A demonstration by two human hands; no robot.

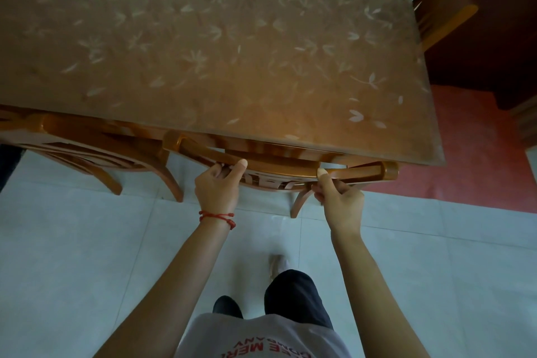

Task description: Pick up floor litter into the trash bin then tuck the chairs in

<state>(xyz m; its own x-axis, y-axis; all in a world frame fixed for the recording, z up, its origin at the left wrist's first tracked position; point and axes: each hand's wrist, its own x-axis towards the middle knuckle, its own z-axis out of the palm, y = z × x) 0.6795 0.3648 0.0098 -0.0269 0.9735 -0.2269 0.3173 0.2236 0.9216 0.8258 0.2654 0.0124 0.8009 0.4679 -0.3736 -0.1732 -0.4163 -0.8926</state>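
Note:
A wooden chair point(279, 167) stands against the near edge of the table point(203, 52), its seat hidden under the tabletop. Only its curved top rail and back legs show. My left hand point(218, 186) grips the left part of the rail, thumb on top and fingers curled underneath. My right hand point(338, 197) grips the right part of the same rail in the same way. A second wooden chair point(87, 142) sits under the table to the left. No litter or trash bin is in view.
A third wooden chair point(436, 6) stands at the table's right end. The table carries a leaf-patterned cover. The floor is pale tile point(87, 256), with a red mat point(476, 154) at the right. My legs and one foot point(277, 264) are below the hands.

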